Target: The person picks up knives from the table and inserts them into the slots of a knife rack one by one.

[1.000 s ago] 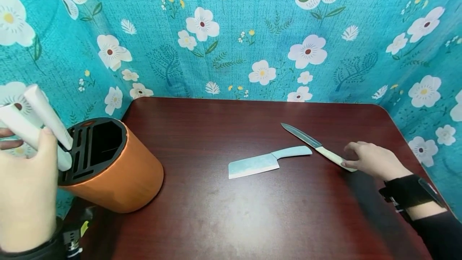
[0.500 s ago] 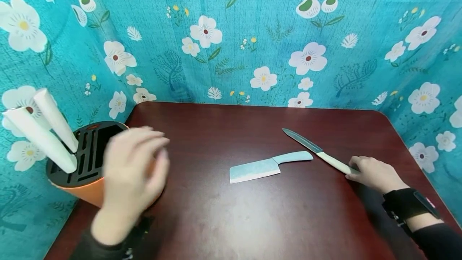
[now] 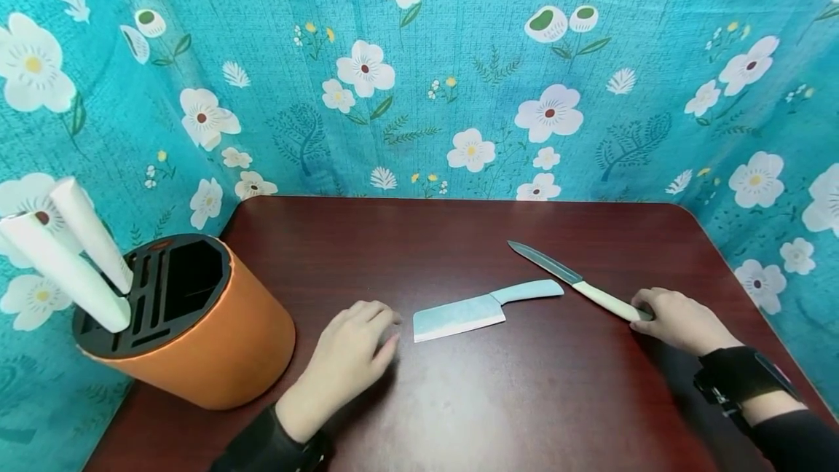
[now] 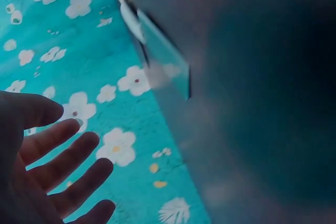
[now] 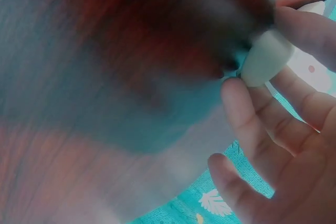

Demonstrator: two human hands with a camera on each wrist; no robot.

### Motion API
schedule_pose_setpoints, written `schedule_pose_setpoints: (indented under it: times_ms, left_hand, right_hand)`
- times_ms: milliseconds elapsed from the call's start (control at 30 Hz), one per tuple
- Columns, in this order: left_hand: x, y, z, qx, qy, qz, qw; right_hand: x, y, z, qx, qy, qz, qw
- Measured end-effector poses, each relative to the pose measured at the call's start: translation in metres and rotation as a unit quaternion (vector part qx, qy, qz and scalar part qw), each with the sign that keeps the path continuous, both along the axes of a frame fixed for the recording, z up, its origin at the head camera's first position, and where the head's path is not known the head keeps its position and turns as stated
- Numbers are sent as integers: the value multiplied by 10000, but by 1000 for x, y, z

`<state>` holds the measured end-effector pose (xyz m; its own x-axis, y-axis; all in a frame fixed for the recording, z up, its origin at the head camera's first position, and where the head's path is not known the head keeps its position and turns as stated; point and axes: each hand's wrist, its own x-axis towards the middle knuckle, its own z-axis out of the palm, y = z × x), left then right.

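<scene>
My right hand (image 3: pixel 678 319) holds the butt of a long knife's cream handle (image 3: pixel 606 301), thumb on one side and fingers on the other. Its grey blade (image 3: pixel 544 262) points away to the left. The right wrist view shows the handle end (image 5: pixel 268 59) between thumb and fingers. Left of this knife lies a pale blue cleaver (image 3: pixel 459 317), its handle toward the right. My left hand (image 3: pixel 350 348) is over the table just left of the cleaver's blade, holding nothing. In the left wrist view its fingers (image 4: pixel 68 161) are spread and relaxed, apart from the cleaver (image 4: pixel 165 56).
An orange knife block (image 3: pixel 249 341) with a black slotted top stands at the left. Two white handles (image 3: pixel 72 275) stick up from its slots. The dark red table (image 3: pixel 367 239) ends at a blue flowered cloth (image 3: pixel 419 93) behind and at the sides.
My left hand has left the white handles in the block and come right, beside the cleaver. My right hand has settled on the knife's handle end; the knife has barely moved.
</scene>
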<state>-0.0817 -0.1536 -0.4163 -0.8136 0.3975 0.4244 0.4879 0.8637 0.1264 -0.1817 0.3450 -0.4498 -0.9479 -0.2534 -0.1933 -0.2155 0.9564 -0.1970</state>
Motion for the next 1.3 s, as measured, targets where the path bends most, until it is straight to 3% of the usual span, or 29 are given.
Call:
schedule_pose_setpoints:
  times_ms: [133,300,400,567,700,1000,1133,1300]
  left_hand:
    - [3,2,-6,-174,-806,-116,9965]
    - [2,0,-7,-541,-1996,-176,9782]
    - [3,-1,-7,-525,-2332,-114,9709]
    - [3,-3,-8,-479,-2326,61,9714]
    - [2,-5,-5,-369,-2280,190,9728]
    - [-6,-11,6,-288,-1963,249,9798]
    - [-14,-17,18,-231,-1626,237,9861]
    - [-21,-21,43,331,-1366,333,9895]
  right_hand:
    - [3,1,7,-93,47,-10,9999]
    - [6,0,23,-331,106,13,9994]
    - [7,-4,34,-465,214,47,9987]
    - [9,-15,56,-680,648,48,9956]
    - [8,-24,70,-858,1282,106,9880]
    - [-10,-59,96,-1159,2900,150,9499]
    - [-12,-79,117,-1332,3087,182,9416]
    - [-7,-108,149,-1568,3056,702,9365]
